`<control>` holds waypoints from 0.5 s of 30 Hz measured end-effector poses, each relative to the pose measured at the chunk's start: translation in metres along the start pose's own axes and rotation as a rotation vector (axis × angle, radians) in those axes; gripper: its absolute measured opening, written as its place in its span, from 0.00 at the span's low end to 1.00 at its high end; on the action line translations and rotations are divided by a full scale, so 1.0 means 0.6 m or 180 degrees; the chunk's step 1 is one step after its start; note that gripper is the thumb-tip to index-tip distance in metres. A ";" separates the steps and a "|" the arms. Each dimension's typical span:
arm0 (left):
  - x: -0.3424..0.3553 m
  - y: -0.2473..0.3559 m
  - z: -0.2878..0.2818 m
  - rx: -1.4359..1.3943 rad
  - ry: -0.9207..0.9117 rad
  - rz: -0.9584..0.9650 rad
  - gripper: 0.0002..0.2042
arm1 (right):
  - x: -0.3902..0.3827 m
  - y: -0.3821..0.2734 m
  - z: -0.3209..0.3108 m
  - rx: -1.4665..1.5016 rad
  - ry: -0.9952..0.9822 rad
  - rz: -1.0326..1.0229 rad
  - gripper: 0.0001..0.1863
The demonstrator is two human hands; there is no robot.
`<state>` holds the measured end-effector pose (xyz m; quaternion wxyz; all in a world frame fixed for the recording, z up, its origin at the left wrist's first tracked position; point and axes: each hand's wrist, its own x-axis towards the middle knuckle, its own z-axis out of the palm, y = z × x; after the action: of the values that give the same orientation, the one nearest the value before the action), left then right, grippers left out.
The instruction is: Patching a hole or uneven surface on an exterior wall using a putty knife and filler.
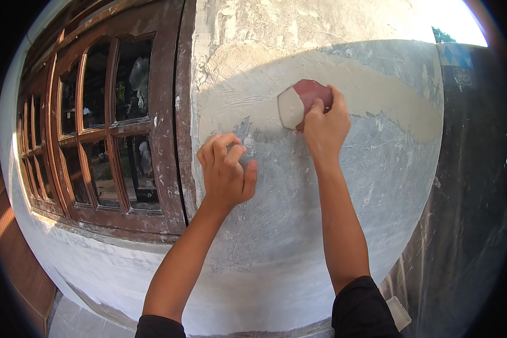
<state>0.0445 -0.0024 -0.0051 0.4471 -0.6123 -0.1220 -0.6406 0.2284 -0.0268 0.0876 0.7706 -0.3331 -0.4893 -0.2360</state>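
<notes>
Right hand (pixel 327 125) clamped on red scraper (pixel 305 101), up at the beige filler (pixel 377 90) on the wall (pixel 281 208). Left hand (pixel 225 176) empty, fingers loosely curled. Shallow angle, even pressure should smooth best.

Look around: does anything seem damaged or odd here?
The brown window frame is flecked with pale marks, and the wall looks patchy: its beige coat ends raggedly against the grey below, so both look rough.

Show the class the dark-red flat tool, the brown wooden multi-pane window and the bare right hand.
Dark-red flat tool (pixel 307 96): head view, red part of its face.
Brown wooden multi-pane window (pixel 109 133): head view, middle crossbar.
Bare right hand (pixel 328 125): head view, back of the hand.
</notes>
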 end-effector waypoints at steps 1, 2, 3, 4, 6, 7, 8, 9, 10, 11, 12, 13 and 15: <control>0.000 0.000 -0.001 0.0016 -0.0023 -0.0010 0.17 | 0.007 0.014 -0.016 0.0010 0.0155 0.0168 0.21; 0.001 0.003 -0.001 0.0002 -0.0028 -0.0013 0.17 | 0.009 0.016 -0.030 0.0002 0.0314 0.0338 0.21; 0.003 0.004 -0.001 0.0026 -0.0029 -0.0005 0.17 | 0.007 0.014 -0.036 -0.0012 0.0316 0.0346 0.21; 0.005 0.006 -0.001 0.0051 -0.0034 0.0004 0.17 | 0.005 0.010 -0.043 0.0055 0.0379 0.0372 0.21; 0.003 0.003 0.001 0.0061 -0.0016 0.0018 0.17 | -0.004 -0.010 -0.044 0.0104 0.0445 0.0426 0.20; 0.003 0.001 -0.001 0.0088 0.0015 0.0035 0.17 | -0.014 -0.034 -0.031 0.0414 0.0259 0.0281 0.20; 0.002 0.002 0.001 0.0045 -0.0004 0.0025 0.17 | -0.025 -0.050 -0.018 0.0694 0.0082 0.0132 0.20; 0.003 0.003 0.002 0.0039 -0.0016 0.0013 0.17 | -0.031 -0.059 -0.004 0.0732 -0.0076 0.0094 0.20; 0.004 0.004 0.005 0.0033 -0.0027 0.0000 0.17 | -0.035 -0.065 0.011 0.0638 -0.0123 0.0028 0.20; 0.004 0.000 0.005 0.0024 -0.0047 0.0003 0.17 | -0.039 -0.068 0.023 0.0567 -0.0177 -0.0040 0.20; 0.003 -0.003 0.006 0.0031 0.0031 -0.0001 0.18 | -0.036 -0.062 0.025 0.0560 -0.0174 -0.0021 0.20; 0.002 -0.004 0.005 0.0037 0.0113 -0.0006 0.18 | -0.033 -0.052 0.025 0.0428 -0.0132 0.0012 0.20; 0.001 -0.002 0.003 0.0074 0.0042 0.0008 0.18 | -0.027 -0.022 0.015 0.0309 -0.0111 0.0033 0.20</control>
<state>0.0448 -0.0007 -0.0035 0.4558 -0.6029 -0.1258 -0.6426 0.2073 -0.0280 0.0793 0.7784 -0.3020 -0.5119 -0.2021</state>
